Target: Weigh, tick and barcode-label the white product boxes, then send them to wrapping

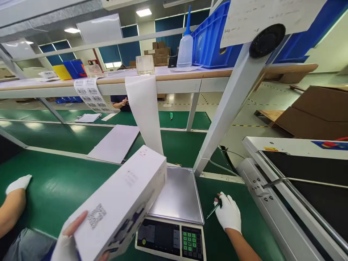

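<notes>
Box [119,203] pinched in my left hand [65,246] beside scale [179,195], corner overhanging; could slip. Right hand [228,214] fingers curled on pen [214,209].

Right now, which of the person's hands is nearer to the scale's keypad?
Right. The right hand, gripping a pen, rests on the green belt just right of the scale's keypad. The left hand holds the white box farther off, left of the scale.

I wear thin white fabric gloves on both my left hand [65,243] and my right hand [229,214]. The left glove's fingertips are cut away, leaving finger ends bare. My forearms are bare, no sleeves showing. Blue-grey denim covers my lap.
</notes>
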### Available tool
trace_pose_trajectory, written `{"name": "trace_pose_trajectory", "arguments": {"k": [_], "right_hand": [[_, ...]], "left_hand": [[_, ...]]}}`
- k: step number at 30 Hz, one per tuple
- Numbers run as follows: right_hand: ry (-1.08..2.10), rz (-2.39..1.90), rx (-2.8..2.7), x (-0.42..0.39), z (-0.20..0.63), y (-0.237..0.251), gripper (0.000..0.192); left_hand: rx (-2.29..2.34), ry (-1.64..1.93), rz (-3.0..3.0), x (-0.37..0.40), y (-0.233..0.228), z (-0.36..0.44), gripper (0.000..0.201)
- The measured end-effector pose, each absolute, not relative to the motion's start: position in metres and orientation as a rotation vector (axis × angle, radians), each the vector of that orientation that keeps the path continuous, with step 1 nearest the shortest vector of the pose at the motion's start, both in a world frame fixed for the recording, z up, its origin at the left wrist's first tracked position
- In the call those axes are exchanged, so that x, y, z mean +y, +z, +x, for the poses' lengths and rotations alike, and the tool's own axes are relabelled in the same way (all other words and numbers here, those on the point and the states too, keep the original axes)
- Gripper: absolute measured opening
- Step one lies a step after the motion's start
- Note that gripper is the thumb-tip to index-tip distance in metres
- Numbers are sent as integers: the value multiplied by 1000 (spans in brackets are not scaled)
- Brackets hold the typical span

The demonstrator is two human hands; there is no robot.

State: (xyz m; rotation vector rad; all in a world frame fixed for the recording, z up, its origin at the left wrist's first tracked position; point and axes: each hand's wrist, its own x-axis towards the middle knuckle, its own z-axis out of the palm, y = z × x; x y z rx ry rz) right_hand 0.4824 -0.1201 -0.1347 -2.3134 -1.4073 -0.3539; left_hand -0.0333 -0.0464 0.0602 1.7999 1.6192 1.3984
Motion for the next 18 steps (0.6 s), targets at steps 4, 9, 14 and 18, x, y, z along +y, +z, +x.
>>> {"name": "trace_pose_trajectory", "arguments": {"k": [4,9,14,18], "right_hand": [[-320,-2347,-1390,-119,480,-134,24],[-194,-2396,-1312,-120,471,-133,26],[-122,-2374,-1273,-129,462,-135,26],[-17,-2307,-1223,-139,454,-133,26]], "left_hand": [[1591,1287,1814,-62,62,22,114],[1149,1112,1367,-50,70,51,101],[1476,907,1157,-12,-4,45,68],[1785,759,1111,-7,-73,26,45]]}}
